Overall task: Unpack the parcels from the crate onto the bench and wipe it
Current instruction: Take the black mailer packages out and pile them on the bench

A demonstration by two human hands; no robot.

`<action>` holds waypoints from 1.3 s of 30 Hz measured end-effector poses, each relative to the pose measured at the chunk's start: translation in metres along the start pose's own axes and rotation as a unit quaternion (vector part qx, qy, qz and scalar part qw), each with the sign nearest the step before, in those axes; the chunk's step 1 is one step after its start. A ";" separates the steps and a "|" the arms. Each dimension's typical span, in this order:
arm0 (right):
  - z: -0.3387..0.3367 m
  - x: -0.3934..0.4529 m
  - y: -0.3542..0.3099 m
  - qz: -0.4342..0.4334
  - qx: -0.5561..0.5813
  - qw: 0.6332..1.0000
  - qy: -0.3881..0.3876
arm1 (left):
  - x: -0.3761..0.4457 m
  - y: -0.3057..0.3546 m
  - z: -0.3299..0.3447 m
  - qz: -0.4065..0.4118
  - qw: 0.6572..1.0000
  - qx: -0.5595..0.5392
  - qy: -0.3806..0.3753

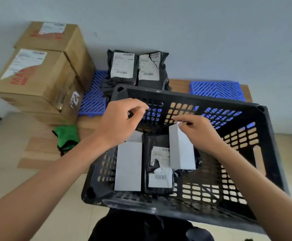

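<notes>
A black plastic crate [256, 153] is tilted toward me at the front of the wooden bench [180, 84]. Inside lie a white box [128, 167], black parcels with labels [159, 178], and a second white box [181, 148] standing on end. My right hand [199, 133] pinches the top corner of that second box. My left hand [122, 119] hovers over the crate's far left part with its fingers curled and nothing visible in them. Two black labelled parcels [136, 70] lean against the wall on the bench behind the crate.
Stacked cardboard boxes [37, 75] stand at the left. Blue plastic grids [218, 91] lie on the bench on both sides of the parcels. A green cloth [66, 138] lies on the bench's left front, near the crate.
</notes>
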State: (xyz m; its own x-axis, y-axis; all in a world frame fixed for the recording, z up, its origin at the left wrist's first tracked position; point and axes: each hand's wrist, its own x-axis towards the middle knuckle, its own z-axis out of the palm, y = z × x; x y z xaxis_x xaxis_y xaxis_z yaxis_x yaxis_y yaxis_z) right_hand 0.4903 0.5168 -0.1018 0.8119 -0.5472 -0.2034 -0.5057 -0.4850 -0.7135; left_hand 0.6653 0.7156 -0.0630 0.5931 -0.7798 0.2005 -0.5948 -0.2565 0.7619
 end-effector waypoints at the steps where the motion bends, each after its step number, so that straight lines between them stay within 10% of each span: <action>1: 0.002 -0.004 0.011 0.004 -0.021 0.999 -0.028 | -0.006 0.002 0.011 -0.020 0.999 0.002 -0.027; 17: 0.071 0.023 0.076 -0.065 -0.277 0.941 -0.184 | -0.016 -0.049 0.106 -0.281 0.878 0.186 -0.341; 39: 0.099 0.046 0.079 -0.099 -0.306 0.941 -0.102 | -0.025 -0.062 0.114 -0.331 0.900 0.026 -0.284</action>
State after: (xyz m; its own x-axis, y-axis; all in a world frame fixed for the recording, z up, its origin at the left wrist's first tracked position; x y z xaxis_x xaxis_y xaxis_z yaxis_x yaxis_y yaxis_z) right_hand 0.5165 0.5213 -0.2336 0.9159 -0.2926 -0.2750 -0.3606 -0.9004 -0.2432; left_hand 0.6251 0.6859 -0.1852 0.4631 -0.6084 -0.6444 -0.2467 -0.7869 0.5656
